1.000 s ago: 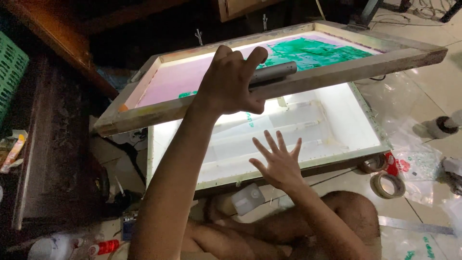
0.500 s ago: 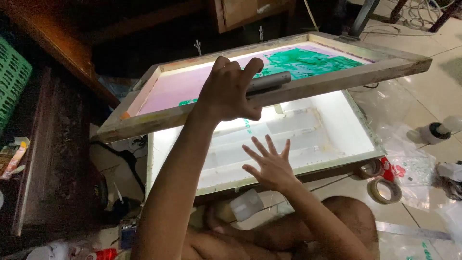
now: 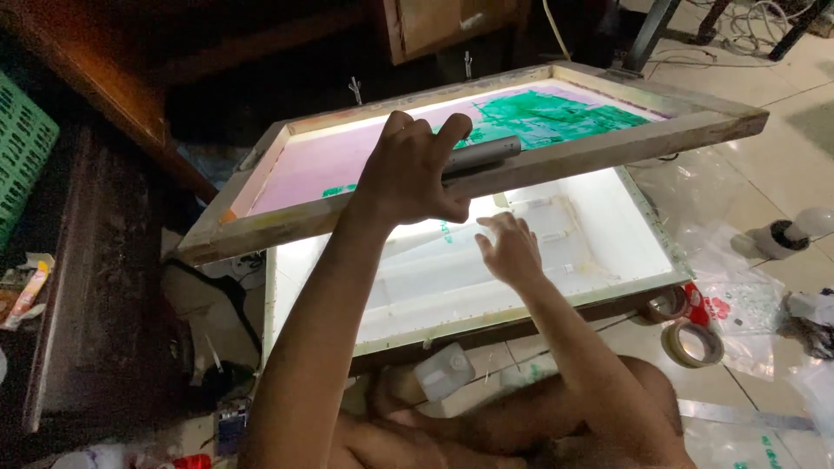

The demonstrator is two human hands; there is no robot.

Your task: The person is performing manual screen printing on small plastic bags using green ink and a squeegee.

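Left fingers: the left hand (image 3: 415, 174) is wrapped over the near rail of the wooden-framed printing screen with pink mesh and a green ink patch (image 3: 452, 143), thumb under, fingers (image 3: 452, 135) curled on top. The same grip seems to pin a grey cylindrical handle (image 3: 482, 155) against the rail, though the view is too blurred to be sure the fingers press on it.

Right fingers: the right hand (image 3: 511, 249) is spread and holds nothing, hovering just above the pale translucent sheet (image 3: 452, 269) on the lit surface; whether the fingertips touch it I cannot tell.

Screen, position: raised and tilted, its near edge lifted above the white glowing light box with a wooden rim (image 3: 573, 295), the far edge lower toward the dark cabinet.

Screen, handling: judged stiff at the frame and moderately heavy for one hand; the stretched mesh looks taut and easy to dent or smear, and the green ink is likely wet. Hold belongs on the bare wooden rails, best near the middle of a long side for balance, never on the mesh.

Sheet, handling: thin, floppy, probably slippery on the glass; flat fingertips should move it better than a pinch.

Around: two rolls of brown tape (image 3: 692, 343) beside the light box on the tiled floor (image 3: 782, 130), clear plastic bags (image 3: 738, 287) to the right, a green plastic basket (image 3: 22, 156) far left.
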